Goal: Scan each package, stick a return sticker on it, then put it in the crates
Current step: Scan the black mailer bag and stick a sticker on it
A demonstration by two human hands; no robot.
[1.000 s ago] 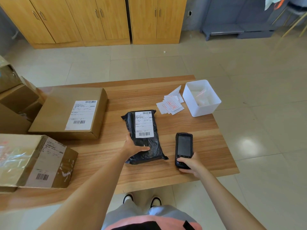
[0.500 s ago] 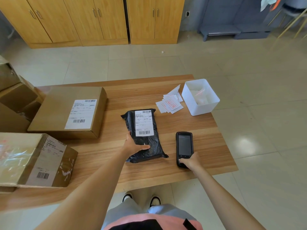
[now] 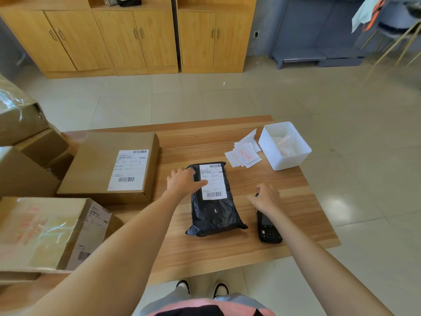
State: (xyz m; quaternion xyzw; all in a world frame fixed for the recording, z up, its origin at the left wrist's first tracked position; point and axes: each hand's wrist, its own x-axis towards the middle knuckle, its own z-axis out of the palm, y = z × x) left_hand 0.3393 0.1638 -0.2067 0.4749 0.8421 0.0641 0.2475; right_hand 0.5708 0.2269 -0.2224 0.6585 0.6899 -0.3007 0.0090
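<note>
Now mid-surface: black package (image 3: pixel 214 199) pressed flat by relaxed left hand (image 3: pixel 183 181), scanner (image 3: pixel 268 229) lying free under empty, loosely spread right hand (image 3: pixel 265 198), stickers (image 3: pixel 242 155) far right untouched, crating undone.

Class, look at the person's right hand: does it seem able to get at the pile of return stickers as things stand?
Probably yes. The right hand hovers open above the scanner, holding nothing, and only bare table lies between it and the return stickers beside the white bin.
</note>
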